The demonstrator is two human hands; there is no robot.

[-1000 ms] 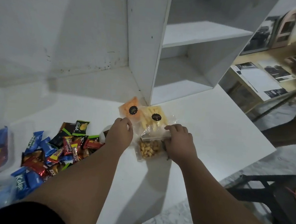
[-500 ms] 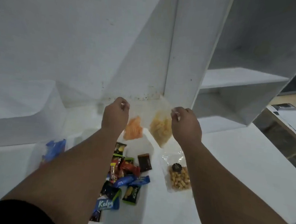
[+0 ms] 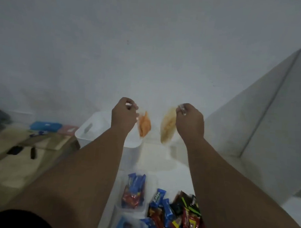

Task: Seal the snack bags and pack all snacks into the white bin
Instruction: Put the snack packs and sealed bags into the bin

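Orange snack bag (image 3: 144, 125) hung pinched in the left hand (image 3: 123, 115), yellow bag (image 3: 167, 127) in the right hand (image 3: 190, 122), apart mid-frame beside the white bin (image 3: 91, 127); both seemingly needed centring over its opening before release.

Indoor room, looking domestic or small-workroom; exact type unclear. Bare white wall (image 3: 151, 42) is backing a white table (image 3: 160, 161) that is carrying loose wrapped snacks (image 3: 180, 214). White cabinet panel (image 3: 270, 122) is standing right; wooden table (image 3: 17, 167) is holding blue case (image 3: 45, 126) left.
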